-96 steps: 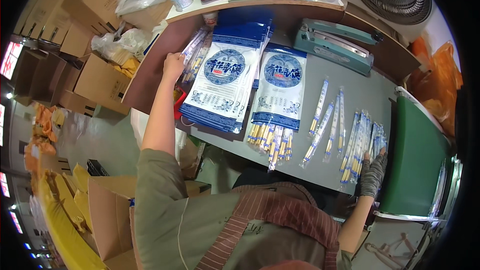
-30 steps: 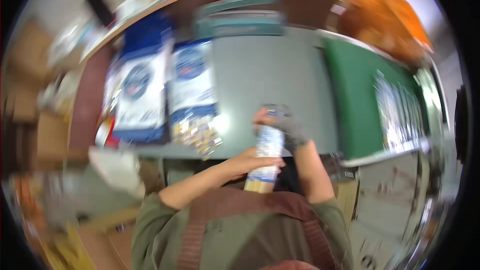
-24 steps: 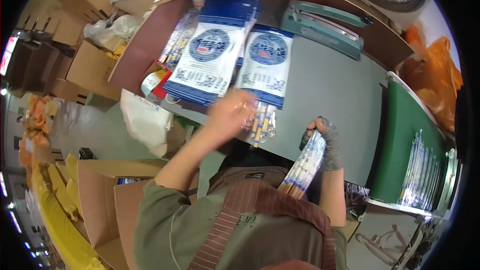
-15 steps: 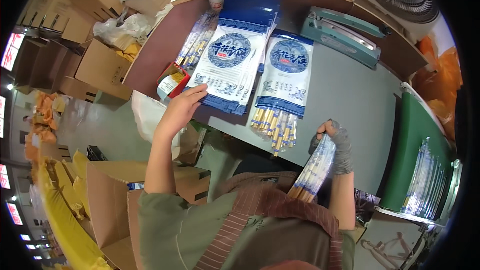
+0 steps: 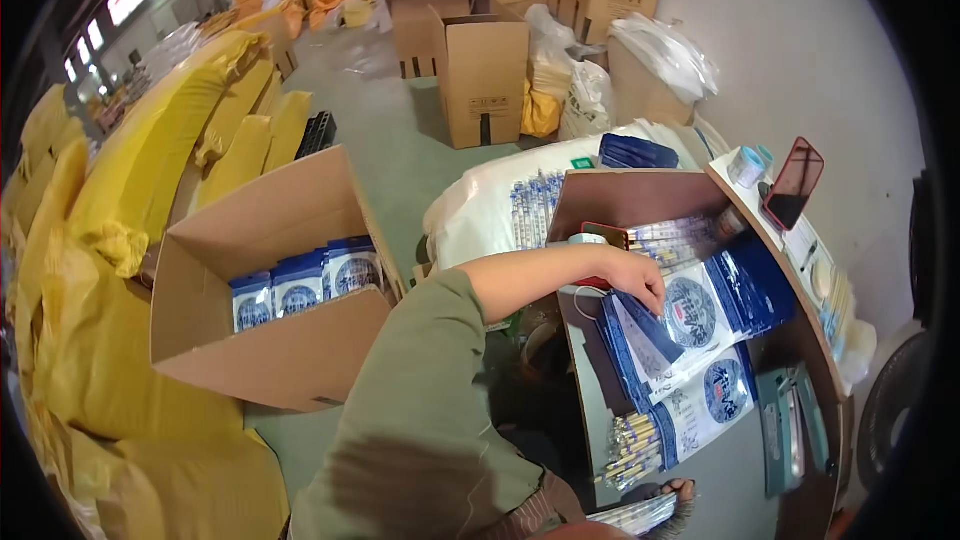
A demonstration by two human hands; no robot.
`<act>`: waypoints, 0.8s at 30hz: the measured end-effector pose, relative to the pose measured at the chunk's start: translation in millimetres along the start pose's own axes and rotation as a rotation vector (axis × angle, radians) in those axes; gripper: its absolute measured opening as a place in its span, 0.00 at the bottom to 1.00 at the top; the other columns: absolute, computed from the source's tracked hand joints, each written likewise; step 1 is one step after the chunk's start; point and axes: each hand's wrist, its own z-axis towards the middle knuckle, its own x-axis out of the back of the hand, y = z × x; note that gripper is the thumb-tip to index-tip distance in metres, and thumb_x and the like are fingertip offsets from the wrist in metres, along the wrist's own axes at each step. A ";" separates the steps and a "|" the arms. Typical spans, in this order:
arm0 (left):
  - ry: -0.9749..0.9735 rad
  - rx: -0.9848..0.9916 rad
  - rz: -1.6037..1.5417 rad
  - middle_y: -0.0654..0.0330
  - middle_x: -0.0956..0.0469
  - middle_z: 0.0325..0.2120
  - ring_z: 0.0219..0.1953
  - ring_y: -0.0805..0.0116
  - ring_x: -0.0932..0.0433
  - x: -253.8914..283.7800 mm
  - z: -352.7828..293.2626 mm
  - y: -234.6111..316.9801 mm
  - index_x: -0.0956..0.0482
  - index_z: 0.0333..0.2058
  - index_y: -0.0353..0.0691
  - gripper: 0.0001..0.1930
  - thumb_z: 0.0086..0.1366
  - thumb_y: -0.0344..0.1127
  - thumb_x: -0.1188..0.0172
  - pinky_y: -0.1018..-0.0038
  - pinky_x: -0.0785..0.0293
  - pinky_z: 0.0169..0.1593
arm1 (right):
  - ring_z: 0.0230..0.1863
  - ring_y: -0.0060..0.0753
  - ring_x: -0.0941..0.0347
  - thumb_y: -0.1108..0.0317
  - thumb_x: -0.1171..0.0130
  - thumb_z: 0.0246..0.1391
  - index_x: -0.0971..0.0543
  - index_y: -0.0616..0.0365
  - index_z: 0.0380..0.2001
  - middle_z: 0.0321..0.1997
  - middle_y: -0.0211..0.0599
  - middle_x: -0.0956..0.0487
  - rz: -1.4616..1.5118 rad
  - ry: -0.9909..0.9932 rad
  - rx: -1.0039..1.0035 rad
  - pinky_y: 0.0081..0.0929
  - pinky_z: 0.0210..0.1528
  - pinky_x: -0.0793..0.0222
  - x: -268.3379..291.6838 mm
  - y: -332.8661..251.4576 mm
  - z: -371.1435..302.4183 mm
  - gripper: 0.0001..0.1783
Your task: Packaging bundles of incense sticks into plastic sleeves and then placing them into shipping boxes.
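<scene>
My left hand (image 5: 635, 275) pinches the edge of the top bag in a stack of blue-and-white plastic bags (image 5: 690, 312); that edge is lifted and folded over. Beside the stack, toward me, lies a filled bag (image 5: 705, 408), with paper-wrapped chopsticks (image 5: 632, 448) sticking out of its open end. At the lower edge, my right hand (image 5: 682, 496) is closed around a bundle of chopsticks in clear sleeves (image 5: 640, 515), partly cut off by the frame.
A teal heat sealer (image 5: 785, 440) stands on the grey table (image 5: 725, 485). More wrapped chopsticks (image 5: 675, 240) lie by the wooden side board (image 5: 630, 195). Left of me, an open carton (image 5: 270, 345) holds several filled bags. Yellow sacks (image 5: 160, 190) are piled beyond it. A phone (image 5: 797, 183) leans on the shelf.
My view has swung left, bringing the carton and sacks into full sight. My left hand has gone from lying on the stack to pinching up the top bag's edge. The right hand keeps its bundle.
</scene>
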 end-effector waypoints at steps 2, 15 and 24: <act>-0.130 0.242 -0.108 0.61 0.19 0.27 0.32 0.77 0.22 6.1 -8.7 7.4 0.20 0.32 0.35 0.10 0.58 0.37 0.37 0.78 0.28 0.36 | 0.32 0.20 0.29 0.69 0.41 0.54 0.26 0.60 0.41 0.39 0.29 0.22 -0.124 0.005 0.162 0.15 0.37 0.28 -72.8 35.9 -27.2 0.12; 0.113 -0.183 0.601 0.54 0.26 0.25 0.30 0.53 0.25 -29.8 -60.1 17.3 0.24 0.25 0.38 0.09 0.56 0.37 0.42 0.63 0.29 0.34 | 0.20 0.25 0.31 0.58 0.41 0.50 0.28 0.59 0.27 0.22 0.34 0.28 -0.554 0.081 0.718 0.22 0.23 0.32 -159.1 88.9 -66.7 0.14; 0.180 -0.037 0.388 0.51 0.29 0.21 0.25 0.56 0.30 -23.4 -0.5 11.7 0.29 0.26 0.34 0.13 0.62 0.38 0.42 0.66 0.36 0.31 | 0.19 0.29 0.29 0.61 0.41 0.49 0.26 0.60 0.27 0.21 0.35 0.27 -0.404 0.095 0.711 0.27 0.22 0.29 -144.8 95.5 -96.8 0.12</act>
